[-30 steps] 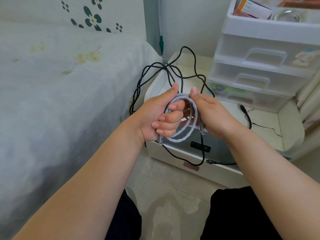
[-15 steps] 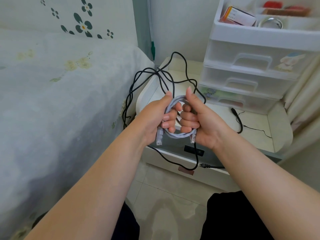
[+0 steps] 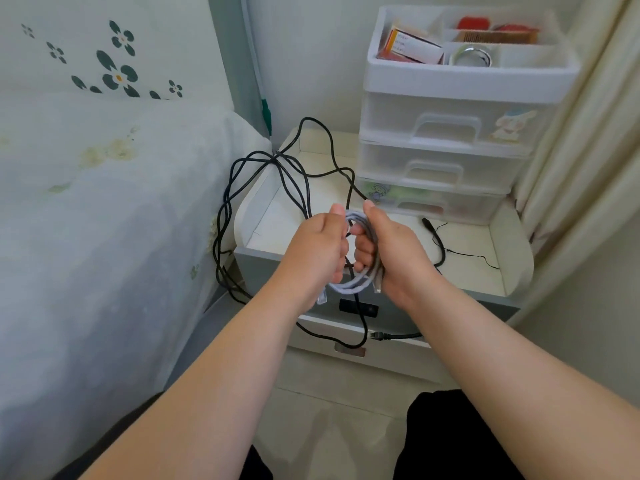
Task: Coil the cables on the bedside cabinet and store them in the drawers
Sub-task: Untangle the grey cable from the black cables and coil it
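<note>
A light grey cable (image 3: 349, 287) is wound into a small coil held in front of the white bedside cabinet (image 3: 512, 271). My left hand (image 3: 317, 249) grips the coil's left side and my right hand (image 3: 393, 249) grips its right side, thumbs up. Two clear plugs hang from the coil's bottom. A long black cable (image 3: 287, 174) lies tangled on the cabinet top and droops over its left and front edges. A thin black cable (image 3: 441, 251) lies on the cabinet's right part. The white plastic drawer unit (image 3: 446, 147) stands at the back of the cabinet, drawers closed.
The bed with a white flowered cover (image 3: 104, 220) fills the left side. A cream curtain (image 3: 581, 150) hangs at the right. The drawer unit's top tray (image 3: 467, 77) holds a box, a metal ring and small items. Tiled floor lies below the cabinet.
The grey coil has been squeezed narrower between both hands, and my right hand's fingers have closed round it. The view has tilted up, showing more of the drawer unit.
</note>
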